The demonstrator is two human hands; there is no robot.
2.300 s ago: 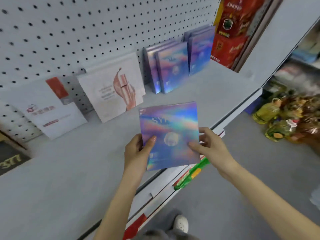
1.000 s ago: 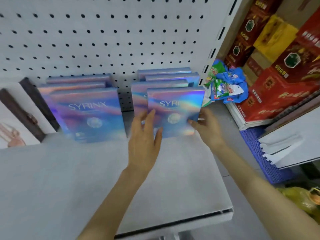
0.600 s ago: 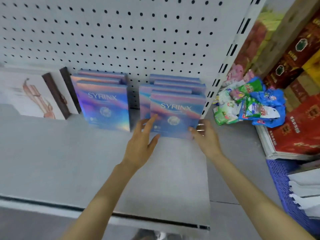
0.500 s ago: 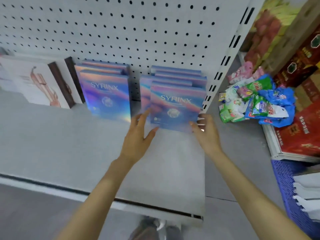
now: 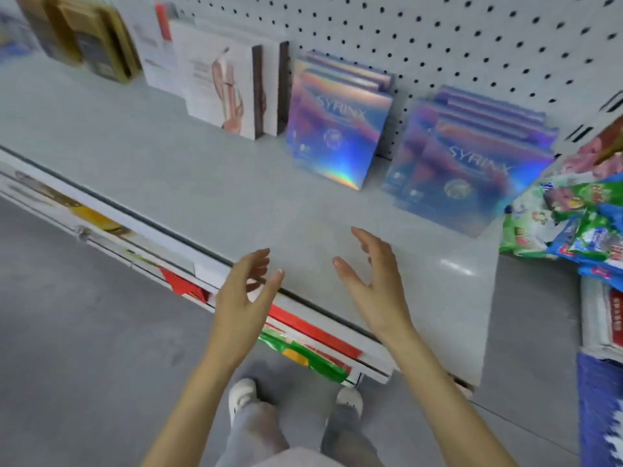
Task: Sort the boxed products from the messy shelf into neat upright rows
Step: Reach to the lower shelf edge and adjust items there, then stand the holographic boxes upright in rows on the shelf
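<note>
Boxes (image 5: 332,143), iridescent, upright, apparently two rows

1. right row of syrinx boxes (image 5: 472,170): rear boxes hidden except for their top edges; front box smeared at its lower right corner.
2. left row of syrinx boxes (image 5: 333,139): rear boxes show top edges only.
3. gold-brown boxes (image 5: 87,38): cut off by top edge; print unreadable.
4. snack packets (image 5: 569,227): cut off by right edge.
5. shelf-edge labels (image 5: 57,197): blurred, illegible.

Shop, pretty clearly: a pegboard-backed shelf (image 5: 202,183) is edged with a price strip (image 5: 313,328) and stocked with 2 stacks of identical boxes (image 5: 337,139).
</note>
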